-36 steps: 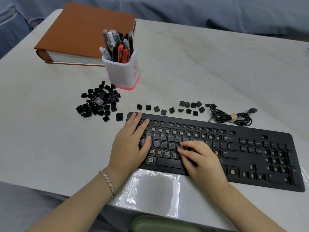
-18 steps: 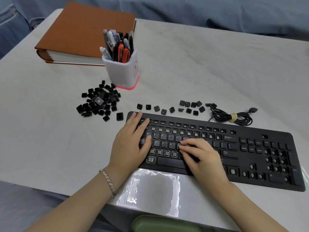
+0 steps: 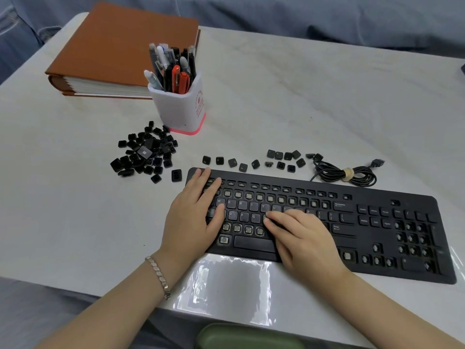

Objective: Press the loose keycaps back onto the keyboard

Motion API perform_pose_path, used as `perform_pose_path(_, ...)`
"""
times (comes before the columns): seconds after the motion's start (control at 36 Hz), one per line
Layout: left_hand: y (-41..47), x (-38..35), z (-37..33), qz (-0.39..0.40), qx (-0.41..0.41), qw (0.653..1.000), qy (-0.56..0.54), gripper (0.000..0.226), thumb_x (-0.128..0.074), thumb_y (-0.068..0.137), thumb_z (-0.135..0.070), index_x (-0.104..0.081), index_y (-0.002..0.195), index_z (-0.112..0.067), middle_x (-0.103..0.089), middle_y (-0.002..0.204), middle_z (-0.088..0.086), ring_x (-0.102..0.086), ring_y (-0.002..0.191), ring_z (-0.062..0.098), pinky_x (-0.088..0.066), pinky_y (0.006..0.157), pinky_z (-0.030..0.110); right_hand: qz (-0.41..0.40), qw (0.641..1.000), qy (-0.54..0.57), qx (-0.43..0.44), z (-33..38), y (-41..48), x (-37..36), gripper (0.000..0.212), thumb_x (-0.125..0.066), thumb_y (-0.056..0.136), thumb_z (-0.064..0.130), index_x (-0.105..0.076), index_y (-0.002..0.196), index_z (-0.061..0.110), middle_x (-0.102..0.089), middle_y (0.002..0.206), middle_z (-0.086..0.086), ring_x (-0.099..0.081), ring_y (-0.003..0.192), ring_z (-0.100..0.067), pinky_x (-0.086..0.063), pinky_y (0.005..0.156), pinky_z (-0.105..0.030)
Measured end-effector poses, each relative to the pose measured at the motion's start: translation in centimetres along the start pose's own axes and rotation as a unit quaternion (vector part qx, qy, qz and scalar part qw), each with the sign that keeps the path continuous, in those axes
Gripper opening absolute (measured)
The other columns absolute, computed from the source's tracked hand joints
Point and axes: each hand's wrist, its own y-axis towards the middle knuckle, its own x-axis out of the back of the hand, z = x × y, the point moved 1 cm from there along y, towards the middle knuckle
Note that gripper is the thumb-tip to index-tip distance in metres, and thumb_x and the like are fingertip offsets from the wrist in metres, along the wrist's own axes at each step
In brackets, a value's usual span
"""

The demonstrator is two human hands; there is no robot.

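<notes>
A black keyboard (image 3: 377,238) lies across the table's near side, with many bare switch sockets among fitted keys. My left hand (image 3: 193,217) rests flat on its left end, fingers straight over the top rows. My right hand (image 3: 299,238) lies on the middle rows and its fingertips press down on a keycap next to the G key. A pile of loose black keycaps (image 3: 146,154) sits left of the keyboard. A row of single keycaps (image 3: 254,162) lies just behind its top edge.
A white pen holder (image 3: 181,107) full of pens stands behind the keycap pile. A brown binder (image 3: 120,46) lies at the back left. The keyboard's coiled cable (image 3: 347,173) rests behind its right half. Shiny plastic film (image 3: 226,280) covers the table's near edge.
My right hand has shifted slightly up and right on the middle rows, fingertips staying on the same key. My left hand has not moved.
</notes>
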Motion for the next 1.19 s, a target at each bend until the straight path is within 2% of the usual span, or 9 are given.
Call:
perform_pose_path(0.14, 0.0, 0.0, 0.0, 0.001, -0.006, 1.0, 0.005, 0.051, -0.039, 0.089, -0.035, -0.056, 0.129, -0.008, -0.044, 0.144, 0.012, -0.036, 0.136, 0.025, -0.029, 0.105, 0.036, 0.033, 0.999, -0.026, 0.014, 0.3, -1.1, -0.1, 0.039, -0.045, 0.078, 0.016, -0.068, 0.106, 0.002, -0.067, 0.111, -0.005, -0.048, 0.092, -0.02, -0.037, 0.083, -0.031)
perform_pose_path(0.28, 0.0, 0.1, 0.1, 0.006, -0.014, 1.0, 0.01, 0.051, -0.039, 0.09, -0.034, -0.056, 0.129, -0.007, -0.045, 0.143, 0.014, -0.036, 0.135, 0.026, -0.031, 0.109, 0.04, 0.025, 0.999, 0.009, -0.021, 0.4, -0.5, 0.2, 0.035, -0.046, 0.078, 0.016, -0.071, 0.1, 0.006, -0.069, 0.101, 0.0, -0.048, 0.09, -0.018, -0.037, 0.085, -0.031)
perform_pose_path(0.42, 0.5, 0.8, 0.0, -0.001, -0.015, 1.0, -0.008, 0.046, -0.038, 0.091, -0.032, -0.063, 0.121, -0.007, -0.054, 0.134, 0.012, -0.039, 0.127, 0.02, -0.025, 0.107, 0.038, 0.011, 0.981, 0.141, -0.13, -1.3, 1.6, 1.4, 0.029, -0.045, 0.08, 0.021, -0.073, 0.085, 0.014, -0.069, 0.086, 0.005, -0.053, 0.088, -0.008, -0.037, 0.09, -0.026)
perform_pose_path(0.5, 2.2, 2.2, 0.2, -0.004, 0.003, 1.0, -0.015, 0.041, -0.044, 0.089, -0.031, -0.067, 0.113, -0.008, -0.064, 0.119, 0.006, -0.056, 0.112, 0.024, -0.037, 0.099, 0.037, -0.012, 0.97, 0.129, -0.206, -3.0, 2.5, 2.1, 0.024, -0.051, 0.082, 0.017, -0.071, 0.091, 0.008, -0.067, 0.094, -0.002, -0.054, 0.091, -0.01, -0.031, 0.091, -0.014)
perform_pose_path(0.64, 6.2, 4.1, 0.5, -0.004, 0.066, 0.998, -0.018, 0.029, -0.057, 0.091, -0.015, -0.063, 0.12, -0.012, -0.061, 0.119, 0.002, -0.057, 0.105, 0.019, -0.04, 0.095, 0.031, -0.012, 0.963, 0.067, -0.259, -5.5, 1.8, 2.1, 0.016, -0.062, 0.083, 0.005, -0.07, 0.098, 0.004, -0.064, 0.1, -0.008, -0.057, 0.097, -0.025, -0.029, 0.092, -0.017)
perform_pose_path(0.86, 10.9, 3.0, 0.8, 0.131, 0.147, 0.978, 0.072, 0.031, -0.069, 0.082, -0.029, -0.064, 0.11, -0.014, -0.062, 0.109, 0.003, -0.057, 0.102, 0.022, -0.045, 0.082, 0.033, -0.039, 0.964, 0.06, -0.255, -5.7, 1.1, 1.3, 0.027, -0.053, 0.083, 0.017, -0.07, 0.1, 0.004, -0.063, 0.102, -0.008, -0.053, 0.098, -0.019, -0.036, 0.092, -0.024)
perform_pose_path(0.97, 11.2, 2.6, 0.9, 0.113, 0.159, 0.978, 0.076, 0.013, -0.066, 0.083, -0.019, -0.066, 0.094, -0.013, -0.065, 0.104, 0.004, -0.059, 0.1, 0.024, -0.045, 0.077, 0.031, -0.054, 0.962, 0.071, -0.258, -5.6, 1.0, 1.2, 0.027, -0.054, 0.082, 0.015, -0.07, 0.1, 0.005, -0.064, 0.102, -0.007, -0.052, 0.099, -0.016, -0.035, 0.093, -0.022)
perform_pose_path(1.08, 10.7, 3.2, 0.9, 0.05, 0.145, 0.988, 0.032, 0.023, -0.062, 0.085, -0.013, -0.066, 0.107, -0.01, -0.066, 0.107, 0.006, -0.059, 0.099, 0.024, -0.045, 0.082, 0.029, -0.068, 0.961, 0.069, -0.259, -5.7, 1.1, 1.1, 0.025, -0.054, 0.081, 0.014, -0.072, 0.097, 0.005, -0.065, 0.1, -0.008, -0.053, 0.096, -0.017, -0.034, 0.091, -0.021)
perform_pose_path(1.19, 8.7, 4.9, -0.7, -0.012, 0.129, 0.986, -0.101, 0.017, -0.067, 0.083, -0.008, -0.068, 0.099, -0.011, -0.065, 0.095, 0.001, -0.059, 0.072, 0.007, -0.041, 0.067, 0.013, -0.072, 0.962, 0.063, -0.256, -5.7, 1.1, 0.9, 0.024, -0.055, 0.081, 0.012, -0.071, 0.096, 0.004, -0.064, 0.099, -0.008, -0.055, 0.094, -0.02, -0.037, 0.09, -0.023)
